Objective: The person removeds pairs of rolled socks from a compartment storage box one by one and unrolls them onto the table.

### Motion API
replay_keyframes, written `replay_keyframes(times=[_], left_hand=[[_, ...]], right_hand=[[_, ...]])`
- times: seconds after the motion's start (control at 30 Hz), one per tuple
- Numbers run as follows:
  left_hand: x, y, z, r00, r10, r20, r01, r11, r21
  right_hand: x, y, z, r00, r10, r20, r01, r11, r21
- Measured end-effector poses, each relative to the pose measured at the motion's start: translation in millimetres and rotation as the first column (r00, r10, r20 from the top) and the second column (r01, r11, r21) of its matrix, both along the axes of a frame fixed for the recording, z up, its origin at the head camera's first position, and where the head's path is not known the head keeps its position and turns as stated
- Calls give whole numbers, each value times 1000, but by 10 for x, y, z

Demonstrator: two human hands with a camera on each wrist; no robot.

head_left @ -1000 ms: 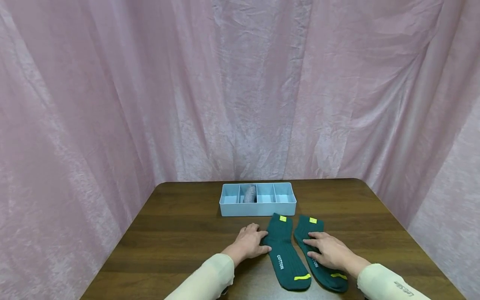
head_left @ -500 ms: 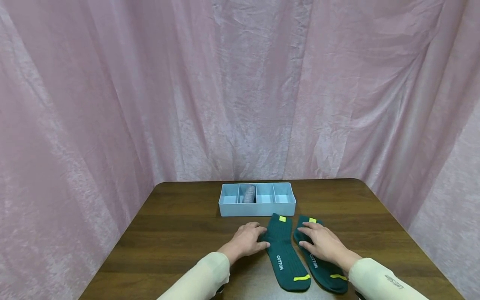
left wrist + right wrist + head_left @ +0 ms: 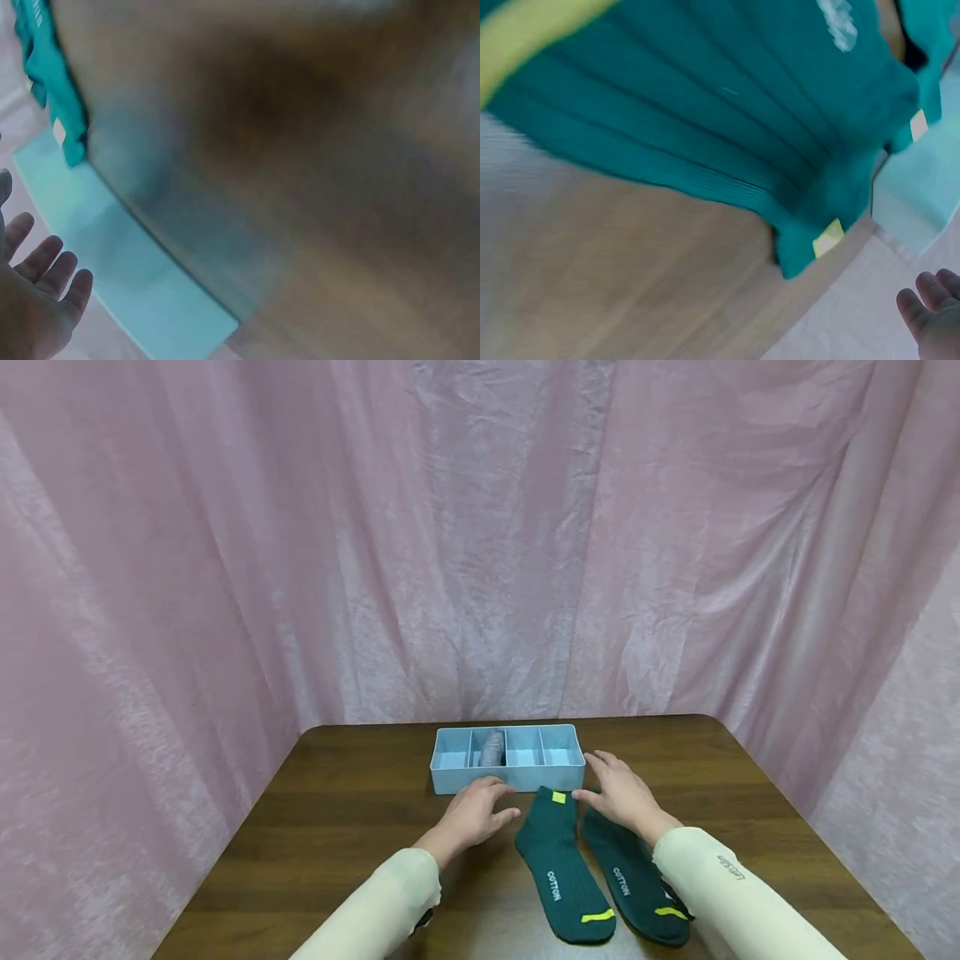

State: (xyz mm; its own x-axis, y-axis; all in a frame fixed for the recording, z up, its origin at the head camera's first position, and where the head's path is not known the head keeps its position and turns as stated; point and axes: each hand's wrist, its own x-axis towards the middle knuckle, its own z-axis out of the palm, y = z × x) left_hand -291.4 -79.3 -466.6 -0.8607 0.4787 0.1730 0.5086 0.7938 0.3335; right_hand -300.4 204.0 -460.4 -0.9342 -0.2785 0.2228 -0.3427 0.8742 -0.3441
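Two green socks lie flat side by side on the wooden table, the left sock (image 3: 558, 868) and the right sock (image 3: 626, 881), each with COTTON lettering and a yellow toe stripe. My left hand (image 3: 474, 810) is at the front of the light blue box (image 3: 510, 779), left of the left sock's cuff, fingers relaxed and holding nothing. Over the right sock's cuff, near the box's right end, reaches my right hand (image 3: 621, 792), fingers extended. It covers that cuff in the head view. The right wrist view shows the cuff's yellow tag (image 3: 829, 238).
The box has several compartments; a grey rolled item (image 3: 492, 749) sits in the second from the left. Pink curtains (image 3: 480, 543) hang behind the brown table (image 3: 360, 827) and at both sides.
Both hands have moved forward from beside and over the socks toward the box. The left hand has come away from the left sock. The socks stay in place on the table.
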Motion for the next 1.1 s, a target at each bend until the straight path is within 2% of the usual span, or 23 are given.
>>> replay_keyframes(times=[0.1,0.23,0.4,0.5,0.7,0.97,1.1], left_hand=[[-95,-39,80,1000,22,0,-22,999,48],[-258,-92,161,997,69,34,-72,991,108],[-457,-141,245,986,151,78,-164,965,205],[-559,-150,263,975,195,109,-218,934,283],[-717,-83,231,963,221,153,-265,874,408],[-803,96,179,923,294,248,-384,741,551],[-836,177,157,900,345,266,-435,703,562]], right_hand=[[-141,-14,30,999,-37,32,38,998,-44],[-296,-36,32,995,-61,85,70,992,-105],[-433,-104,-10,990,-73,121,93,981,-170],[-494,-161,-46,986,-78,147,108,972,-209],[-564,-253,-97,981,-88,172,130,958,-254],[-562,-336,-98,965,-102,241,167,949,-268],[-558,-358,-76,959,-119,256,184,952,-246]])
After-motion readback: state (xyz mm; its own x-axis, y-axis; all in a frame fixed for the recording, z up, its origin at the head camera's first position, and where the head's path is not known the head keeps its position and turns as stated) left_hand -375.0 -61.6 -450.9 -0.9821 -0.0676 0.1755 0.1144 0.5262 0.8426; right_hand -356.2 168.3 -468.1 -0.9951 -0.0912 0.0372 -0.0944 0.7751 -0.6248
